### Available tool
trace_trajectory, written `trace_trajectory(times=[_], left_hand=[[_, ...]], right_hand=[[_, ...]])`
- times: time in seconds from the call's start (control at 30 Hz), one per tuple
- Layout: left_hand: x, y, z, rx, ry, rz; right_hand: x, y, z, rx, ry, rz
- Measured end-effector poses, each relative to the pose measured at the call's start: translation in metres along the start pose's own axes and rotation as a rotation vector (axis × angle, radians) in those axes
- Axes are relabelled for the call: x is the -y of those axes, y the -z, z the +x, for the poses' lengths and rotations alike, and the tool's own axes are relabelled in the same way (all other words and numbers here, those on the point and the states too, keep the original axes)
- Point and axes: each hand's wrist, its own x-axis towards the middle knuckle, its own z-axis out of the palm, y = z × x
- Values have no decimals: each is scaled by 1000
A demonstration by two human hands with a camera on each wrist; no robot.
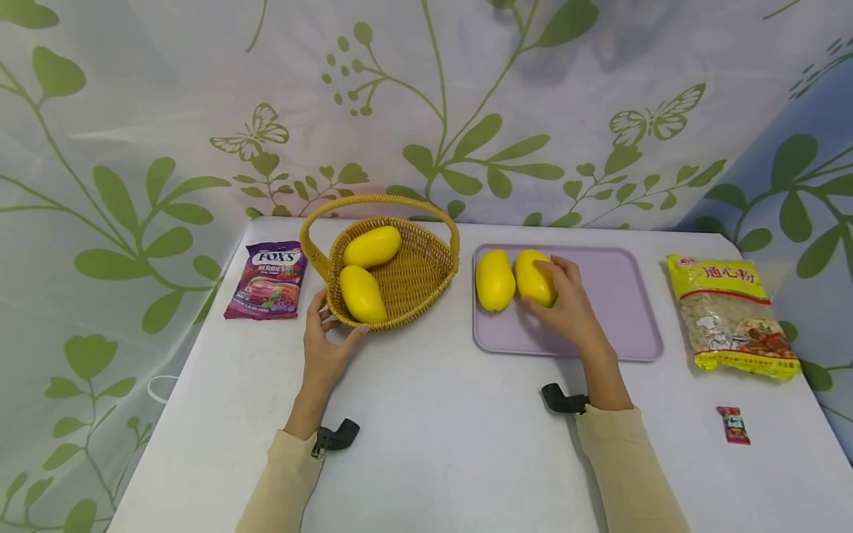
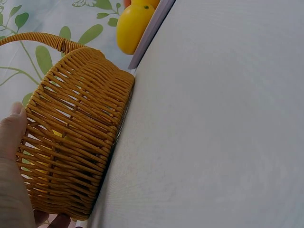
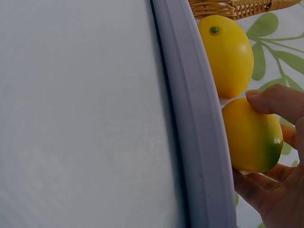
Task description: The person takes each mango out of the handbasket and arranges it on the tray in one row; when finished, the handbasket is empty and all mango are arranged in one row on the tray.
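Note:
My left hand (image 1: 326,356) grips the near left side of a wicker basket (image 1: 420,292) with a tall handle. In the left wrist view, the thumb lies against the basket's woven wall (image 2: 71,137). Inside the basket are two yellow mangoes, one at the back (image 1: 373,246) and one nearer (image 1: 363,294). Over a lilac tray (image 1: 613,296), my right hand (image 1: 566,305) holds a mango (image 1: 535,277) between thumb and fingers. That mango (image 3: 251,137) shows a green patch in the right wrist view. Another mango (image 1: 495,280) lies on the tray just left of it.
A purple FOX'S candy bag (image 1: 266,281) lies left of the basket on the white table (image 1: 426,444). Right of the tray is a yellow bag of pasta (image 1: 733,317), with a small red wrapped sweet (image 1: 734,425) nearer the front. A leaf-patterned curtain (image 1: 466,96) hangs behind.

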Motion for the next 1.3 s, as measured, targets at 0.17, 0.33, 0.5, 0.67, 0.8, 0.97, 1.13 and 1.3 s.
trace_trajectory(times=[0.17,0.33,0.5,0.67,0.8,0.97,1.13,1.3], left_hand=[[0,1,0,1,-3,-5],[0,1,1,3,-7,-9],[0,1,0,6,-2,-16],[-1,1,0,7,-1,-15],[-1,1,1,8,-1,-15],[0,2,0,4,-4,-21],[0,2,2,2,-4,-28],[-1,1,2,9,-5,-38]], right_hand=[[0,0,0,20,-29,-2],[0,1,1,30,-41,-11],[1,3,0,26,-40,-8],[5,5,0,34,-50,-10],[7,8,-1,40,-52,-17],[13,13,-3,23,-18,-36],[34,17,-2,-36,71,-39],[72,12,-3,-55,201,-16]])
